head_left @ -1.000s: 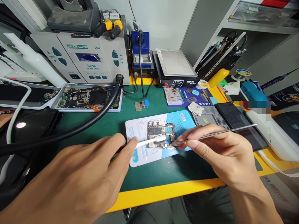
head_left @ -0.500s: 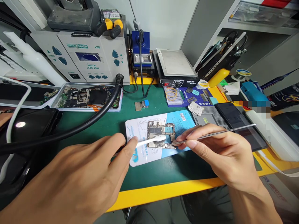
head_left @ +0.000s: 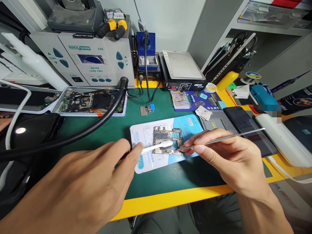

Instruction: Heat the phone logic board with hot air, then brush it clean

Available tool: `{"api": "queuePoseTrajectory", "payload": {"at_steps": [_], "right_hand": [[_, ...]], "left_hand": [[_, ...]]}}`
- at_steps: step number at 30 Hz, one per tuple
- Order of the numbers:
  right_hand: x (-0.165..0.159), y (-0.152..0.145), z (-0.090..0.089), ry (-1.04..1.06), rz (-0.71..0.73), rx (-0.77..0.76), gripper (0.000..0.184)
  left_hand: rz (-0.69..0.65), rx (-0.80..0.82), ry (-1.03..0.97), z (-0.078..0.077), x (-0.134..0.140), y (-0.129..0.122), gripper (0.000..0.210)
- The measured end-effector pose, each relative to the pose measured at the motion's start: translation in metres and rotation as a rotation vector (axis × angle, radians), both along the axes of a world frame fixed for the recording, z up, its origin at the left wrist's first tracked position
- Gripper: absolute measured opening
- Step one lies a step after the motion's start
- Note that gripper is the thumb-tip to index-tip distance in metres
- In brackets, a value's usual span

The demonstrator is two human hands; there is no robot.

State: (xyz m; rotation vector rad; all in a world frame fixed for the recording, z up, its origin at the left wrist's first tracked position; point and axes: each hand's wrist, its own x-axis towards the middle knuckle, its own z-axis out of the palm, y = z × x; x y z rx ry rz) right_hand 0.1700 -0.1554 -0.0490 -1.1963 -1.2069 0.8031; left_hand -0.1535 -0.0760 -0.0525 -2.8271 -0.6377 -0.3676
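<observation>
A white toothbrush (head_left: 156, 147) is pinched between the fingers of my left hand (head_left: 95, 178), which is closed around its handle. Its bristles rest on or just over the lower part of a phone circuit board (head_left: 161, 136). My right hand (head_left: 229, 159) is closed on a pair of thin metal tweezers (head_left: 219, 140), their tips at the board's lower right corner. Whether the tips grip the board or only press on it, I cannot tell. Under the board lies a white and blue printed card (head_left: 191, 128). The toothbrush and my fingers hide parts of both.
A thick black hose (head_left: 97, 128) runs across the left side from the hot-air station (head_left: 95, 58). Behind the card lies a small metal part with a blue tab (head_left: 147, 109). A heating plate (head_left: 184, 65) stands at the back; a dark phone (head_left: 246, 125) lies to the right.
The whole view has shifted very slightly to the left. Both hands, the toothbrush and the tweezers keep about the same places over the board.
</observation>
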Motion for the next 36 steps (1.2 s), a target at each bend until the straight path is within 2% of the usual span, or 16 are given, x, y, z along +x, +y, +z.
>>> {"api": "queuePoseTrajectory", "payload": {"at_steps": [3,8,14,20,29,36], "right_hand": [[-0.0001,0.0001,-0.0005,-0.004,-0.01,-0.012,0.017],[-0.0004,0.0004,-0.0005,0.007,-0.002,-0.019,0.016],[-0.0002,0.0001,0.0005,-0.005,0.003,-0.005,0.016],[0.0015,-0.0004,-0.001,0.012,-0.007,-0.011,0.015],[0.0004,-0.0005,-0.0014,-0.014,-0.01,-0.019,0.017],[0.0009,-0.0004,-0.001,0.026,0.007,0.001,0.018]], "left_hand": [[-0.01,-0.008,-0.004,-0.0013,-0.0016,-0.0003,0.064],[-0.045,-0.027,-0.039,-0.0034,-0.0066,-0.002,0.069],[-0.014,-0.024,0.022,-0.002,-0.0077,-0.0013,0.063],[0.0,-0.016,-0.004,-0.0025,-0.0024,-0.0021,0.062],[-0.023,-0.037,-0.036,-0.0041,-0.0057,-0.0024,0.072],[-0.002,-0.001,0.007,-0.0013,-0.0044,-0.0025,0.059]]}}
